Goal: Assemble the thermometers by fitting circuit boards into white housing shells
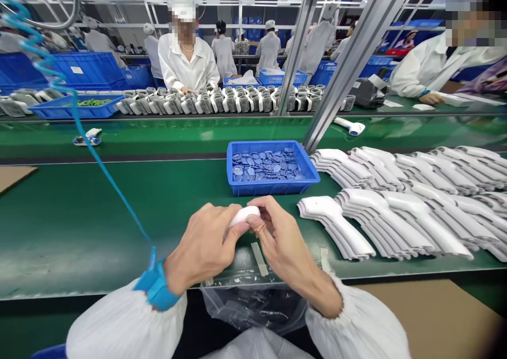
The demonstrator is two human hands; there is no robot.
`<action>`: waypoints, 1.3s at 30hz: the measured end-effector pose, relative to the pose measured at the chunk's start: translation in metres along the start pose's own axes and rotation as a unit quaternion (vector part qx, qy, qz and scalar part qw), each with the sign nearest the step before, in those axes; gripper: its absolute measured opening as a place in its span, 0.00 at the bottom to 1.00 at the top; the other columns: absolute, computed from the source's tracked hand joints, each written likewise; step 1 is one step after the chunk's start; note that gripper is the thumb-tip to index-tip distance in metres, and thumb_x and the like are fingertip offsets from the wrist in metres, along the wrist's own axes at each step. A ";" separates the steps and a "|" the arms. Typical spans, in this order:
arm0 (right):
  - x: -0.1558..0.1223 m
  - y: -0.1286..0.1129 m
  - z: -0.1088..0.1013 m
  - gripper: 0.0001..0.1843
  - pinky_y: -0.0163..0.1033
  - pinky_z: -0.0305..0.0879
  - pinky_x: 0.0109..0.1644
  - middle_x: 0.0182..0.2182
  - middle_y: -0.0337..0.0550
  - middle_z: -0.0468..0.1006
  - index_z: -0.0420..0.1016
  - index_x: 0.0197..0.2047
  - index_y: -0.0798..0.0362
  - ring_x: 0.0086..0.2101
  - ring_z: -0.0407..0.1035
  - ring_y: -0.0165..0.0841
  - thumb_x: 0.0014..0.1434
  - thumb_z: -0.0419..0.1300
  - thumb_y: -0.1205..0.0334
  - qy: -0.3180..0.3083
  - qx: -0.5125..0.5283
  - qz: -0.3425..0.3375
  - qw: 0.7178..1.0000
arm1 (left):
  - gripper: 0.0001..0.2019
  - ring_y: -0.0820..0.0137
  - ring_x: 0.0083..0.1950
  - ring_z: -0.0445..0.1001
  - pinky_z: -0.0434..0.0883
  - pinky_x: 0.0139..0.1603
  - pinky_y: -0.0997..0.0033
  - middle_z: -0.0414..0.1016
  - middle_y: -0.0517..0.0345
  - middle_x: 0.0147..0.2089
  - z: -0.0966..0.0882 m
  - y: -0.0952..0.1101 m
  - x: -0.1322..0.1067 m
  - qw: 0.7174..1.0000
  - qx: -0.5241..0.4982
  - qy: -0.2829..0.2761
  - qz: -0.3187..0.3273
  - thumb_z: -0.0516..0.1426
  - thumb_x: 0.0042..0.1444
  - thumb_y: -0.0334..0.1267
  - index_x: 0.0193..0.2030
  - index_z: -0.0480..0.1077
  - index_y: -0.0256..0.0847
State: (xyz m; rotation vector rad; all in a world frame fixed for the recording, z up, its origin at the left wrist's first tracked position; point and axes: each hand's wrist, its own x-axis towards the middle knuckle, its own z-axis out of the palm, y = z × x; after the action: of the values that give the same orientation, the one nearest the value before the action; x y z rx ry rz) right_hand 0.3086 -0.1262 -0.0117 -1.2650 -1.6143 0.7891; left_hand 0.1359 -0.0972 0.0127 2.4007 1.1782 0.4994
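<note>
**White plastic part (244,215) held by left hand (202,245) and right hand (283,237) above a green table (119,216)**

At far left, a cardboard sheet (11,177) lies on the table. Beyond it, across the belt, a blue tray of small green parts (75,108) sits at the end of a row of grey-and-white housings (222,101), which runs behind a co-worker in a white coat and cap (186,63). A coiled blue cord (47,63) drops from upper left to a blue wrist strap (156,285) on the left wrist. The left fingers (237,231) and right fingers (256,223) are curled together and clamped on the white plastic part from opposite sides, hiding much of it. The part is held in the air, just in front of the body, over two pale tape strips (259,258) on the table. A clear plastic bag (253,309) hangs below the table edge under the hands. Ahead of the hands stands a blue tray of round blue-and-metal discs (273,169). To its right and beside the right hand, overlapping stacks of white thermometer-shaped housings (380,221) lie in rows on the table.
</note>
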 end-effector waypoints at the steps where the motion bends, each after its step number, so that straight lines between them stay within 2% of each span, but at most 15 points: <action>1: -0.003 0.005 0.004 0.11 0.39 0.71 0.41 0.38 0.44 0.78 0.69 0.46 0.51 0.36 0.72 0.33 0.69 0.53 0.53 0.015 0.016 0.007 1.000 | 0.15 0.65 0.36 0.69 0.58 0.43 0.61 0.76 0.55 0.36 0.002 -0.001 0.001 0.998 0.054 0.006 0.021 0.45 0.70 0.42 0.44 0.71 0.39; 3: -0.009 0.013 0.008 0.11 0.38 0.71 0.40 0.39 0.44 0.77 0.68 0.46 0.51 0.36 0.73 0.33 0.69 0.54 0.52 0.023 0.062 0.024 0.998 | 0.15 0.64 0.36 0.70 0.58 0.46 0.59 0.76 0.54 0.36 0.004 -0.006 0.001 0.991 0.115 0.003 0.060 0.46 0.69 0.41 0.43 0.71 0.39; 5: -0.014 0.016 0.007 0.12 0.37 0.72 0.40 0.42 0.43 0.77 0.69 0.49 0.50 0.37 0.73 0.32 0.68 0.56 0.53 0.008 0.101 0.043 0.994 | 0.13 0.63 0.41 0.72 0.58 0.49 0.58 0.78 0.55 0.40 0.005 -0.012 0.000 0.990 0.114 0.012 0.078 0.50 0.68 0.45 0.47 0.72 0.41; 8: -0.017 0.011 -0.004 0.16 0.36 0.72 0.40 0.43 0.43 0.77 0.70 0.56 0.49 0.34 0.74 0.30 0.67 0.57 0.54 -0.002 0.095 0.065 0.993 | 0.15 0.64 0.43 0.72 0.61 0.48 0.62 0.78 0.55 0.41 0.010 -0.019 -0.003 0.991 0.072 0.111 -0.005 0.56 0.64 0.49 0.44 0.73 0.40; 11: -0.014 0.006 -0.011 0.16 0.34 0.70 0.34 0.33 0.39 0.78 0.72 0.54 0.49 0.30 0.74 0.29 0.67 0.57 0.52 -0.066 0.063 0.115 0.989 | 0.18 0.70 0.33 0.69 0.62 0.37 0.68 0.74 0.59 0.31 0.019 -0.022 -0.005 0.973 -0.009 0.188 -0.133 0.54 0.64 0.51 0.32 0.72 0.39; 14: -0.009 0.003 -0.010 0.17 0.32 0.65 0.28 0.24 0.33 0.74 0.72 0.56 0.47 0.24 0.69 0.27 0.66 0.58 0.52 -0.174 0.017 0.144 0.974 | 0.22 0.73 0.26 0.64 0.59 0.31 0.68 0.70 0.61 0.23 0.028 -0.023 -0.005 0.964 -0.063 0.213 -0.143 0.56 0.63 0.54 0.25 0.70 0.40; 16: -0.006 0.003 -0.006 0.17 0.31 0.62 0.26 0.21 0.30 0.72 0.73 0.56 0.45 0.22 0.66 0.26 0.67 0.58 0.51 -0.201 -0.024 0.141 0.969 | 0.22 0.73 0.26 0.65 0.59 0.30 0.68 0.71 0.61 0.23 0.030 -0.025 -0.003 0.964 -0.087 0.212 -0.134 0.58 0.61 0.54 0.24 0.71 0.40; 20: 0.004 0.004 0.001 0.18 0.31 0.60 0.25 0.22 0.31 0.72 0.75 0.55 0.45 0.22 0.64 0.26 0.66 0.58 0.48 -0.184 -0.052 0.162 0.968 | 0.23 0.73 0.27 0.66 0.59 0.29 0.68 0.73 0.60 0.24 0.027 -0.032 0.001 0.961 -0.148 0.179 -0.153 0.56 0.62 0.56 0.26 0.73 0.39; 24: 0.014 0.004 0.005 0.17 0.30 0.64 0.29 0.37 0.35 0.80 0.75 0.55 0.44 0.29 0.68 0.26 0.65 0.60 0.51 -0.188 -0.046 0.146 0.970 | 0.22 0.74 0.25 0.63 0.56 0.28 0.68 0.70 0.62 0.22 0.024 -0.036 0.004 0.958 -0.118 0.199 -0.169 0.58 0.62 0.52 0.23 0.70 0.38; 27: 0.016 0.005 0.009 0.16 0.30 0.62 0.28 0.31 0.34 0.79 0.77 0.53 0.46 0.25 0.67 0.25 0.65 0.60 0.52 -0.179 -0.053 0.132 0.973 | 0.21 0.75 0.25 0.63 0.56 0.29 0.68 0.70 0.62 0.22 0.024 -0.039 0.004 0.959 -0.106 0.208 -0.159 0.58 0.61 0.52 0.24 0.71 0.38; 30: 0.010 0.004 0.010 0.15 0.32 0.62 0.30 0.29 0.35 0.79 0.79 0.51 0.49 0.25 0.67 0.26 0.65 0.60 0.52 -0.121 -0.080 0.080 0.986 | 0.22 0.74 0.28 0.67 0.60 0.30 0.70 0.72 0.61 0.25 0.023 -0.040 0.004 0.949 -0.131 0.251 -0.139 0.57 0.61 0.56 0.27 0.72 0.38; 32: 0.005 0.003 0.009 0.15 0.33 0.64 0.33 0.36 0.38 0.81 0.78 0.51 0.49 0.30 0.70 0.28 0.64 0.61 0.52 -0.078 -0.095 0.042 0.991 | 0.26 0.74 0.27 0.66 0.59 0.29 0.70 0.70 0.61 0.23 0.024 -0.036 0.006 0.935 -0.162 0.266 -0.168 0.53 0.63 0.59 0.25 0.71 0.38; 35: -0.003 0.003 0.010 0.14 0.34 0.67 0.38 0.42 0.40 0.82 0.78 0.51 0.50 0.35 0.74 0.30 0.64 0.61 0.55 -0.067 -0.101 0.035 0.992 | 0.30 0.74 0.23 0.61 0.55 0.26 0.69 0.63 0.62 0.18 0.029 -0.029 0.014 0.922 -0.168 0.261 -0.231 0.52 0.62 0.61 0.19 0.68 0.39; 37: -0.008 0.006 0.014 0.14 0.35 0.68 0.40 0.41 0.41 0.82 0.78 0.50 0.52 0.36 0.75 0.32 0.64 0.61 0.57 -0.060 -0.110 0.019 0.992 | 0.29 0.74 0.23 0.61 0.54 0.27 0.68 0.63 0.62 0.17 0.036 -0.027 0.024 0.920 -0.139 0.282 -0.232 0.55 0.61 0.58 0.17 0.68 0.39; 39: -0.012 0.010 0.021 0.13 0.36 0.67 0.40 0.39 0.43 0.83 0.79 0.47 0.54 0.35 0.75 0.33 0.64 0.60 0.57 -0.015 -0.124 -0.015 0.992 | 0.26 0.73 0.22 0.61 0.55 0.28 0.67 0.64 0.61 0.17 0.041 -0.026 0.036 0.923 -0.100 0.306 -0.213 0.55 0.62 0.52 0.17 0.68 0.39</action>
State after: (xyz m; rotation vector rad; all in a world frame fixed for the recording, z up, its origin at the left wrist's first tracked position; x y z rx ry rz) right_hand 0.2936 -0.1343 -0.0321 -1.4029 -1.7941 0.6053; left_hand 0.1593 -0.0624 -0.0307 1.7735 1.7452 1.2025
